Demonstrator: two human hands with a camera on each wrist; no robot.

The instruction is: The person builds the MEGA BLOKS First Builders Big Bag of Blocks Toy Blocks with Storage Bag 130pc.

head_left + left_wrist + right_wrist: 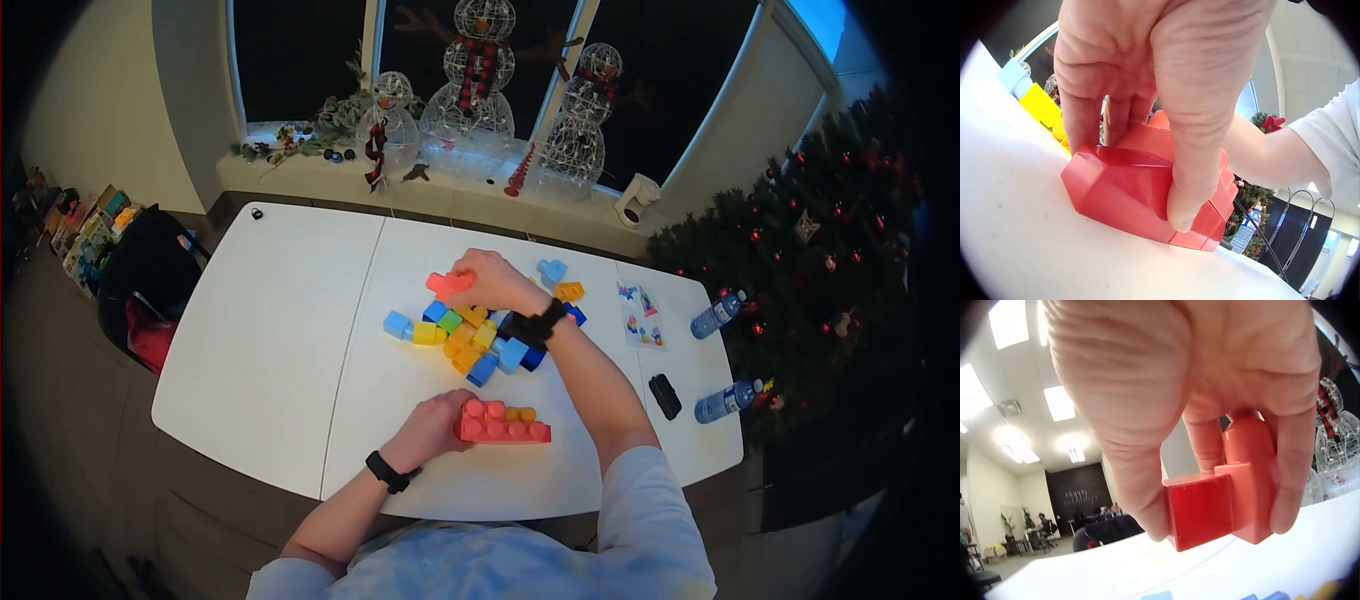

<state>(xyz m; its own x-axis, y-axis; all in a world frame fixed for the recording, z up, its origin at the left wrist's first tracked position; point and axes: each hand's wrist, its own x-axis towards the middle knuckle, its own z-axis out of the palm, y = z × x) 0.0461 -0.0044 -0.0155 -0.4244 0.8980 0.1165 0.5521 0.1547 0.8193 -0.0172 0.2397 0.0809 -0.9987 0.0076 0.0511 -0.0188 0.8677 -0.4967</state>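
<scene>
The left hand (425,430) grips the left end of a red block assembly (505,430), its thumb on the near side; the right hand (500,282) pinches a stepped red block (448,284) between thumb and fingers, above the far side of a pile of coloured blocks (465,340); the assembly rests on the white worktop (260,330), between that pile and the person; its long axis runs left to right, its studs point up, and 2 orange studs show at its far right; the held block has a rounded stud pointing up towards the palm; 2 plastic bottles (718,315) are near the right edge, their fill level too unclear to tell; near them lie a black case (665,397) and a printed sheet (641,313); beyond, 3 wire snowmen (478,85) line the window ledge.
</scene>
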